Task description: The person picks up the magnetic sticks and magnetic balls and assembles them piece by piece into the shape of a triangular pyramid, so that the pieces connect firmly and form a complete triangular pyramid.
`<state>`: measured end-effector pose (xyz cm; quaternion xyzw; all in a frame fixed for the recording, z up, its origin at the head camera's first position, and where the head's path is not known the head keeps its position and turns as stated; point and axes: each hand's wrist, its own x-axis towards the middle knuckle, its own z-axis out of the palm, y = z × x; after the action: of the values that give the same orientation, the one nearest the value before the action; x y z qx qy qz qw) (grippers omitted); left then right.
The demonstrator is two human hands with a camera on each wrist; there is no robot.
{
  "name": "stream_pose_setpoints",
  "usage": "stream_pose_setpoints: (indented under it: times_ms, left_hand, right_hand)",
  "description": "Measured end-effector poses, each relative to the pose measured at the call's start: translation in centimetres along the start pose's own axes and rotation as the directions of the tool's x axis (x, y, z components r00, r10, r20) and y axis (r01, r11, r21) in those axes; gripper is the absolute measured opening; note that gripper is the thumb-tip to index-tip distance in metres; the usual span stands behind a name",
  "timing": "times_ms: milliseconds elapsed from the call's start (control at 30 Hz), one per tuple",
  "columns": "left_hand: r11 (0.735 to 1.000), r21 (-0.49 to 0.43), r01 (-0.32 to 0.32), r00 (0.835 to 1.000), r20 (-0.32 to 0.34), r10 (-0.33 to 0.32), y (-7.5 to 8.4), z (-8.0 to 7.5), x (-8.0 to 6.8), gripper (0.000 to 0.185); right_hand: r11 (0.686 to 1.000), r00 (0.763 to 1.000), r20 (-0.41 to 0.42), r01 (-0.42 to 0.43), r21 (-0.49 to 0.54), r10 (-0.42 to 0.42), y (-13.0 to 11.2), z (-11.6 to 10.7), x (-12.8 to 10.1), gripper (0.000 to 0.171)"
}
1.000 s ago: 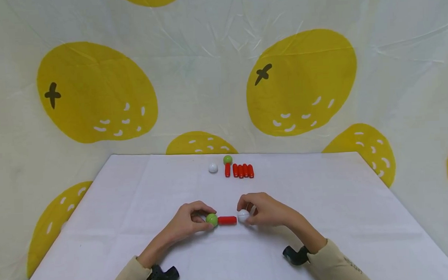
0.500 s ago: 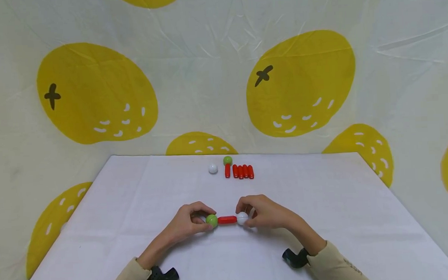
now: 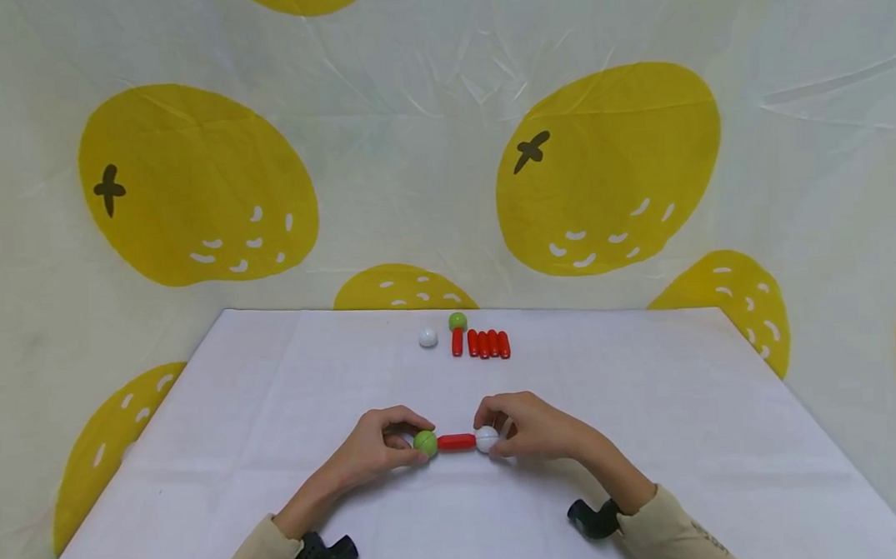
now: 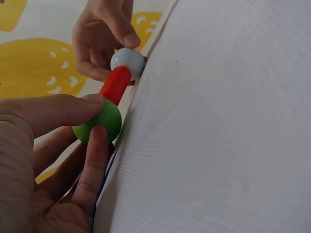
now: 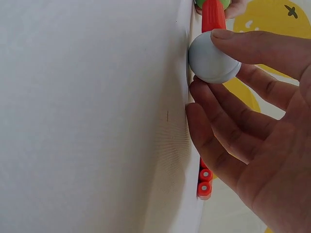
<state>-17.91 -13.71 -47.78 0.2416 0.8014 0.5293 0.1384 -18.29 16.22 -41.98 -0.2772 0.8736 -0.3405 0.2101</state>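
My left hand (image 3: 383,439) pinches a green ball (image 3: 425,443) between thumb and fingers, just over the white cloth. A short red rod (image 3: 457,442) runs from that ball to a white ball (image 3: 487,439), touching both in one straight line. At the other end my right hand (image 3: 531,426) pinches the white ball. In the left wrist view the thumb lies on top of the green ball (image 4: 108,120), with the red rod (image 4: 115,85) leading away to the white ball (image 4: 128,62). The right wrist view shows the thumb on the white ball (image 5: 213,58).
Farther back on the cloth-covered table (image 3: 331,360) lie a second white ball (image 3: 428,337), a green ball (image 3: 458,321) with a red rod (image 3: 457,342) at its front, and several loose red rods (image 3: 488,344) side by side. A patterned curtain (image 3: 412,148) hangs behind.
My right hand has brought the white ball slightly left against the red rod's end, closing the small gap seen a second ago. The left hand stays on the green ball.
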Motion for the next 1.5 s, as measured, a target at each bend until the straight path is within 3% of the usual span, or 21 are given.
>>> stream_pose_setpoints:
  times_ms: [1133,1500]
  left_hand:
    - [1.0,0.009,0.029,1.0,0.002,-0.029,0.32,0.0,0.07,0.036]
    - [0.999,0.018,0.037,0.999,-0.001,-0.037,0.08,0.11,0.21,0.036]
  right_hand:
    - [0.999,0.999,0.008,-0.032,0.008,0.032,0.14,-0.62,-0.02,0.032]
    - [1.0,0.999,-0.033,0.012,0.002,-0.012,0.65,-0.8,-0.11,0.031]
